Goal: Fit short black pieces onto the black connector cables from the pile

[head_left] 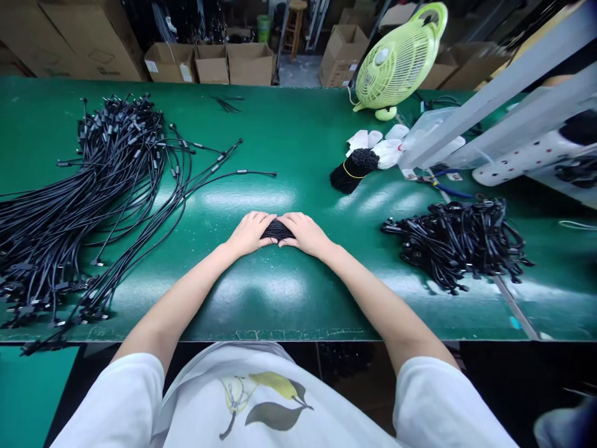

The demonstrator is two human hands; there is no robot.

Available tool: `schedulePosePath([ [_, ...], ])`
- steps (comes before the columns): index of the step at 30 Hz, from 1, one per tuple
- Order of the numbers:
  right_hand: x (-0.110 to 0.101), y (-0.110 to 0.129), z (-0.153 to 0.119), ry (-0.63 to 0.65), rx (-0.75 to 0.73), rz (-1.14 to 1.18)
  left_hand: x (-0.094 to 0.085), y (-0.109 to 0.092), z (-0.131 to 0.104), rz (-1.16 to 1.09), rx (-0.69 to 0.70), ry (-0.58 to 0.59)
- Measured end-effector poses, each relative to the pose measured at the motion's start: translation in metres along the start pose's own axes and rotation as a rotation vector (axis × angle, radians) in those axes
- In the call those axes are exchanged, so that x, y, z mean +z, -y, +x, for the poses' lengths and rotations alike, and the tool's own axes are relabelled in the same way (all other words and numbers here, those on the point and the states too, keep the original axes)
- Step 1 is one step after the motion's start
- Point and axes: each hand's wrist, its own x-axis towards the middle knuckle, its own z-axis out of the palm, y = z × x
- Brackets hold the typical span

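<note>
A bundle of thin black strands [278, 231] lies in the middle of the green table, gripped from both sides. My left hand [252, 233] closes round its left end, thumb toward me. Around the right end wraps my right hand [304, 234], its fingers close to those of the left. Only the middle of the bundle shows; both ends are hidden under the palms. Beyond my right hand lies a similar black bundle [347, 179] with a yellow band around it.
A large heap of black cables [119, 155] spreads over the left side. Coiled, tied black cables [459, 239] are piled at the right. A green fan [396, 62] stands at the far edge near grey metal posts [494, 87]. Pliers [450, 190] lie beside the posts.
</note>
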Motion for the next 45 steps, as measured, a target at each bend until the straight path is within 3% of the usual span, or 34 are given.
schedulePosePath([
  [3, -0.008, -0.008, -0.02, -0.069, 0.058, 0.05, -0.013, 0.005, -0.014, 0.017, 0.002, 0.003],
  [6, -0.008, -0.025, -0.039, -0.278, 0.273, 0.26, -0.016, 0.012, -0.025, -0.048, -0.136, -0.067],
  [9, 0.007, -0.029, -0.039, -0.556, 0.575, 0.464, -0.003, 0.007, -0.02, -0.117, -0.314, -0.141],
  [11, 0.018, -0.022, -0.029, -0.635, 0.642, 0.541, 0.011, -0.004, -0.009, -0.143, -0.358, -0.174],
  [14, 0.021, -0.008, -0.017, -0.631, 0.626, 0.614, 0.02, -0.02, 0.005, -0.207, -0.341, -0.208],
  [17, 0.005, 0.007, -0.025, -0.556, 0.537, 0.494, 0.011, -0.017, -0.001, -0.275, -0.332, -0.234],
  [21, -0.009, 0.039, -0.053, -0.182, 0.086, 0.048, -0.015, 0.011, -0.04, -0.27, -0.362, -0.31],
  [24, 0.002, 0.056, -0.052, 0.009, -0.144, -0.136, -0.029, 0.028, -0.079, -0.171, -0.45, -0.377],
  [26, 0.014, 0.056, -0.036, 0.014, -0.144, -0.168, -0.035, 0.033, -0.104, -0.089, -0.491, -0.393],
  [30, 0.031, 0.042, 0.004, -0.093, 0.018, -0.159, -0.054, 0.043, -0.157, 0.122, -0.549, -0.41],
  [33, 0.031, 0.036, 0.02, -0.178, 0.119, -0.145, -0.071, 0.057, -0.2, 0.322, -0.706, -0.417],
  [36, 0.023, 0.041, 0.022, -0.267, 0.162, -0.106, -0.082, 0.07, -0.231, 0.421, -0.816, -0.299],
  [40, 0.014, 0.062, 0.021, -0.331, 0.07, -0.004, -0.089, 0.084, -0.241, 0.371, -0.869, -0.232],
  [45, 0.01, 0.103, 0.035, -0.166, -0.158, 0.112, -0.101, 0.096, -0.231, 0.068, -0.807, -0.231],
])
